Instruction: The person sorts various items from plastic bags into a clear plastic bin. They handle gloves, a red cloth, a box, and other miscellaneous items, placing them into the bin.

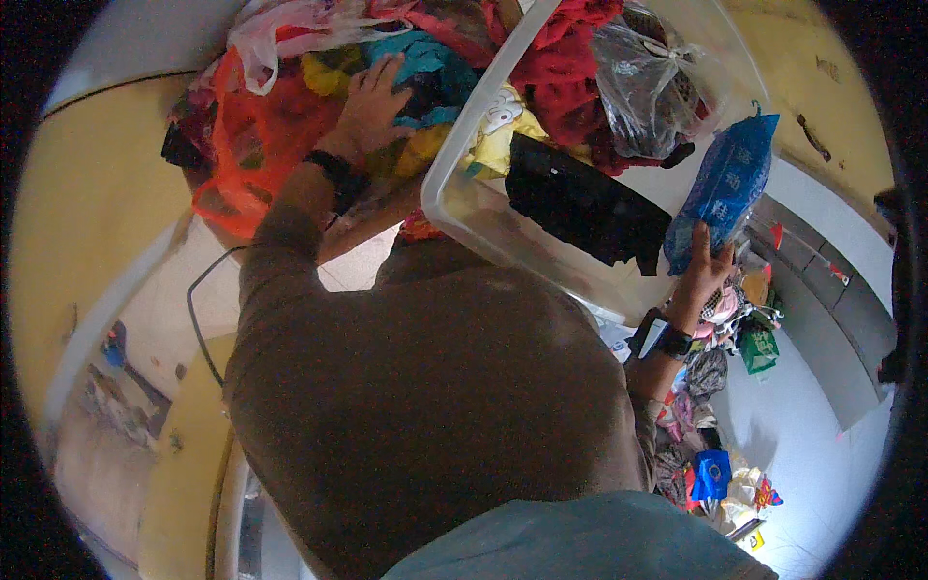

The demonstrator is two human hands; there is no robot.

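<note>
My left hand (374,109), fingers spread, lies over a heap of fabric at the upper left and grips nothing that I can make out. Around it are teal cloth (428,54), yellow cloth (330,71) and an orange-red plastic bag (250,134). At the right, my right hand (707,268) holds the lower end of a blue plastic packet (728,174), tilted over the side of a translucent plastic bin (453,152). Inside the bin are a black flat piece (587,206), red cloth (554,87), a yellow printed item (500,134) and a knotted clear plastic bag (641,87).
Below the bin, on the right, many bags and loose items lie on the pale floor (805,413), among them a green bag (759,351) and a blue bag (710,475). A thin dark bent rod or cable (192,297) is by my left arm. Yellowish furniture panels (94,181) stand at the left.
</note>
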